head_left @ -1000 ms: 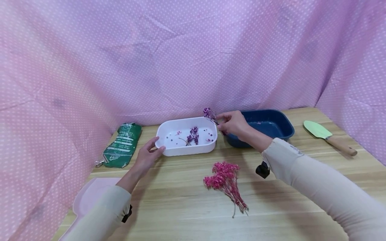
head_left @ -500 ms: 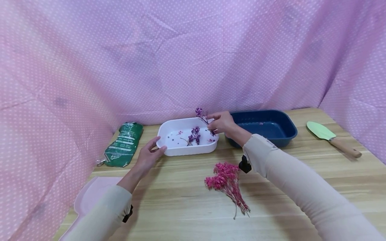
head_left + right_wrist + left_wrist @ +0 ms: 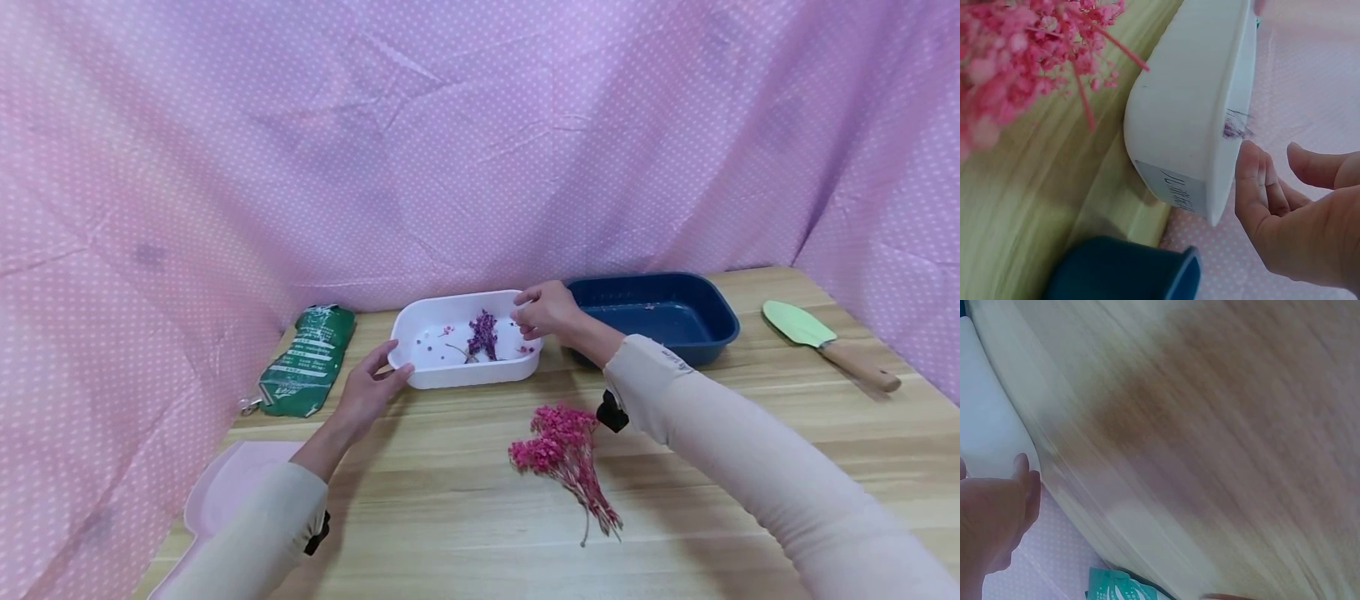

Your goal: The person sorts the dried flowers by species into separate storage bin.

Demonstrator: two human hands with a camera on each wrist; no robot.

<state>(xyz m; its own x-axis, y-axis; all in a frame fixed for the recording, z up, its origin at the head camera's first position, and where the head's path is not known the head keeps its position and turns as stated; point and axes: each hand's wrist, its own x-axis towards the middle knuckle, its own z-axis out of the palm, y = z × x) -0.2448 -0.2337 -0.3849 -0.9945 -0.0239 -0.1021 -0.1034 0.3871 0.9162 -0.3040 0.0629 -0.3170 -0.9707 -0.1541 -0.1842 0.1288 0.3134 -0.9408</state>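
Observation:
My left hand [image 3: 372, 385] holds the left end of a white plastic tub [image 3: 465, 372], thumb at the front corner and fingers at the end wall. Inside the tub lie dried purple flower sprigs [image 3: 483, 333], with loose bits scattered around them. Over the tub's right end hovers my right hand [image 3: 547, 312]. The right wrist view shows its thumb [image 3: 1313, 164] and fingers [image 3: 1254, 181] parted, holding nothing, with the purple sprigs [image 3: 1235, 125] just beyond the fingertips. A bunch of dried pink flowers [image 3: 558, 450] lies on the table in front.
A dark blue tub [image 3: 723, 333] stands right of the white one. Farther right lies a green trowel with a wooden handle [image 3: 795, 325]. A green packet [image 3: 307, 362] and a pale pink tray [image 3: 232, 475] are at the left. Pink dotted cloth [image 3: 480, 150] hangs behind.
My right hand moved left from the blue tub to the white one and let go of a purple sprig, which now lies with the others inside. My left hand stayed put.

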